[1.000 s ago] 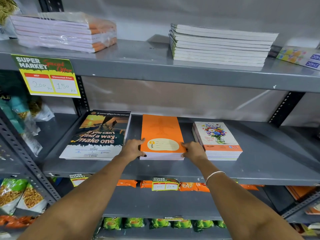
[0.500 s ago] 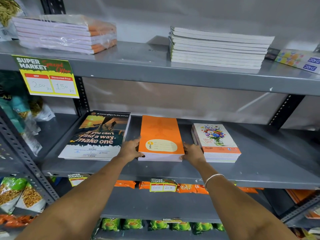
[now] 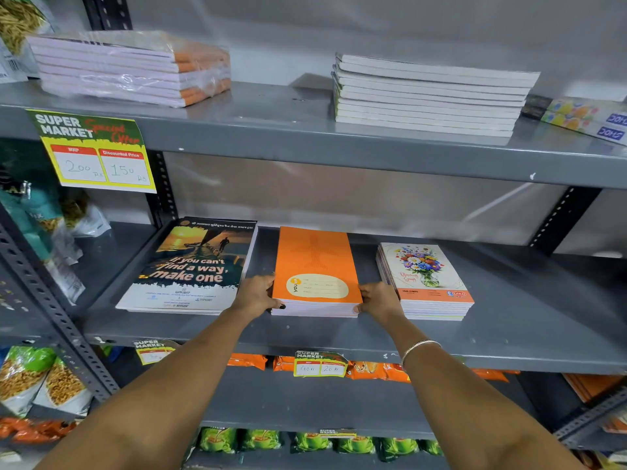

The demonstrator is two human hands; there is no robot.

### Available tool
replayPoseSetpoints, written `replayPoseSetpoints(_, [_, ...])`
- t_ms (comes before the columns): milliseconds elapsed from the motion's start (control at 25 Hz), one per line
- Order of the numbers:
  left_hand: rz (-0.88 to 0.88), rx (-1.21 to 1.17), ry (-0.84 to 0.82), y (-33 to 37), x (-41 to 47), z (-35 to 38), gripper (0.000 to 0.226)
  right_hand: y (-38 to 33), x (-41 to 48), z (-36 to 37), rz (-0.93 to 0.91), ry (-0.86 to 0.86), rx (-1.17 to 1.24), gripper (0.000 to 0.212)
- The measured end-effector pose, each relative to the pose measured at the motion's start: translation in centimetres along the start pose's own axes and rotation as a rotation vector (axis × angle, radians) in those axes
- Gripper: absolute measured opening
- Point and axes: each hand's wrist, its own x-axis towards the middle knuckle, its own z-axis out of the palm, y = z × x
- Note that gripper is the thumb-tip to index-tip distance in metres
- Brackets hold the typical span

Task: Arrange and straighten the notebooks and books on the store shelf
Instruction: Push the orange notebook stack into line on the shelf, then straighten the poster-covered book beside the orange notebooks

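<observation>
A stack of orange notebooks (image 3: 314, 262) lies flat in the middle of the grey middle shelf (image 3: 509, 347). My left hand (image 3: 258, 293) grips its left front corner and my right hand (image 3: 378, 296) grips its right front corner. To the left lies a stack of dark notebooks printed "make one" (image 3: 193, 266). A stack of flower-cover notebooks (image 3: 424, 276) sits to the right, close to my right hand. On the upper shelf rest a plastic-wrapped pack of orange-spined notebooks (image 3: 132, 67) and a stack of white-edged books (image 3: 431, 96).
A yellow price tag (image 3: 95, 154) hangs from the upper shelf's front edge. Colourful boxes (image 3: 587, 118) lie at the upper right. Snack packets (image 3: 40, 378) fill the left rack, orange and green packets (image 3: 305, 442) the lower shelves. The middle shelf's right part is bare.
Both hands shifted from the top of the orange stack to gripping its front corners, and the stack sits slightly straighter. The view moved a little closer.
</observation>
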Motion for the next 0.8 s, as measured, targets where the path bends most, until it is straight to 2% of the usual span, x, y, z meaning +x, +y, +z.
replayPoseSetpoints(480, [0.0, 0.033, 0.011, 0.0, 0.1, 0.4, 0.062, -0.3, -0.3, -0.2, 0.036, -0.025, 0.034, 0.044])
replayPoseSetpoints(560, [-0.007, 0.039, -0.011, 0.1, 0.0, 0.3, 0.067, -0.7, -0.5, -0.8, 0.042, -0.08, 0.045, 0.052])
replayPoseSetpoints(640, [-0.024, 0.017, -0.001, 0.3, -0.2, 0.0, 0.076, -1.3, -0.6, -1.7, 0.034, -0.096, 0.032, 0.069])
replayPoseSetpoints(720, [-0.061, -0.094, 0.048, 0.3, -0.6, -1.0, 0.087, -2.3, -0.5, -2.5, 0.018, -0.067, 0.023, 0.091])
replayPoseSetpoints(800, [-0.056, -0.116, 0.143, -0.2, -1.2, -2.7, 0.086, -4.0, -0.2, -2.6, -0.049, -0.041, -0.011, 0.095])
